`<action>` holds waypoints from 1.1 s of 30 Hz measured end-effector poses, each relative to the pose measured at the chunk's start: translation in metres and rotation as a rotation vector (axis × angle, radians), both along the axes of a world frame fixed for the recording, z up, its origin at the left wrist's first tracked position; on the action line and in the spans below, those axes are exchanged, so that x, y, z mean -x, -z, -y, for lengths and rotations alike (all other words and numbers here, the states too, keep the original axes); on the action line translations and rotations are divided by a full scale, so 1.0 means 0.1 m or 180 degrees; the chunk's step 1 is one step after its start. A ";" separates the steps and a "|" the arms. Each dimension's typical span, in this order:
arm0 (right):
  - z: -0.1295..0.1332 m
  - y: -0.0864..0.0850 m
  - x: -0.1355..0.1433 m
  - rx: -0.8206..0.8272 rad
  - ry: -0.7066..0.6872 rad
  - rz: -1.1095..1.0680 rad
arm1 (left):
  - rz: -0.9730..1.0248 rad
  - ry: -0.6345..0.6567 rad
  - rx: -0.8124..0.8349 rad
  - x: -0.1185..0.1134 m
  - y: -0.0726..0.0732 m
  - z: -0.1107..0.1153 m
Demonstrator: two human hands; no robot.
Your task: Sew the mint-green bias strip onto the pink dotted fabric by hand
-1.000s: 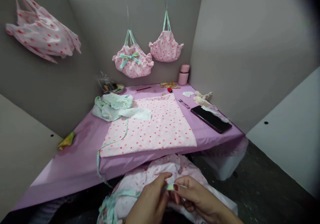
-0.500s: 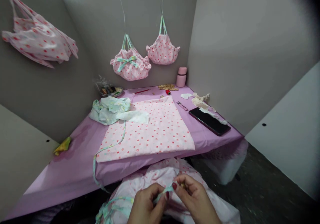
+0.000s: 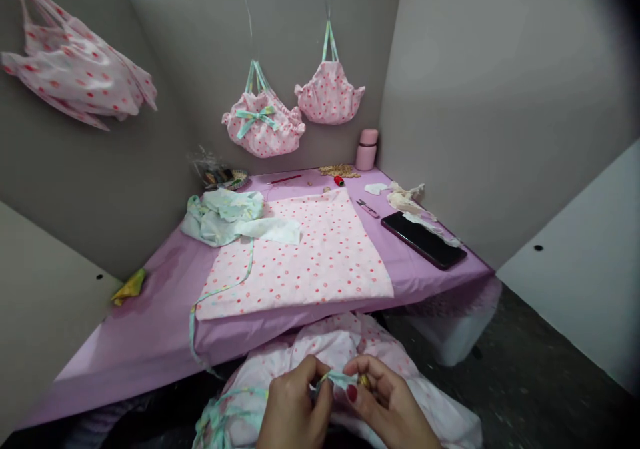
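My left hand [image 3: 299, 403] and my right hand [image 3: 393, 402] are low in the view, pinching a narrow pale green fabric strip [image 3: 341, 378] between thumbs and fingertips. The strip spans the small gap between them. A gold-coloured band or thimble [image 3: 365, 381] shows on a finger of my right hand. Under both hands, pink dotted fabric [image 3: 320, 343] lies bunched over my lap. More green strip [image 3: 217, 417] is gathered left of my left hand. Whether a needle is between my fingers I cannot tell.
A pink dotted cloth [image 3: 305, 269] lies flat on the purple-covered table [image 3: 165, 342], with crumpled green fabric [image 3: 225, 212] on its left. Thread snips [image 3: 368, 209], a red thread spool [image 3: 339, 181] and a phone [image 3: 423, 239] lie to the right. Dotted cloth items [image 3: 263, 129] hang above.
The green strip now shows more openly between my fingertips, and my left thumb has turned inward. The whole view has shifted slightly.
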State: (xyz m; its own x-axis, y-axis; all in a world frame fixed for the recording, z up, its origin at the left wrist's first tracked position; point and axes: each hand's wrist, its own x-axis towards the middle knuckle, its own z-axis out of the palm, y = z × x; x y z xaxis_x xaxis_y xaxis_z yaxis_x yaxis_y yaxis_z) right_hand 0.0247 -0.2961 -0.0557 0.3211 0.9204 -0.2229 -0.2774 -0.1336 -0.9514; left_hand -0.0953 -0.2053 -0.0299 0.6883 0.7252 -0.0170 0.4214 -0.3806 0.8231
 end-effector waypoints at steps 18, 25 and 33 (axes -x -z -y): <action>-0.06 -0.17 -0.07 0.0074 0.0257 0.0564 | 0.0519 0.0060 0.2017 0.00 -0.02 -0.05; -0.08 -0.12 0.00 0.0136 0.0121 0.0413 | 0.0719 0.0036 0.2077 -0.01 0.02 -0.01; -0.07 -0.19 -0.10 -0.0084 -0.0054 0.0371 | 0.0249 0.0365 0.1587 -0.03 0.00 -0.03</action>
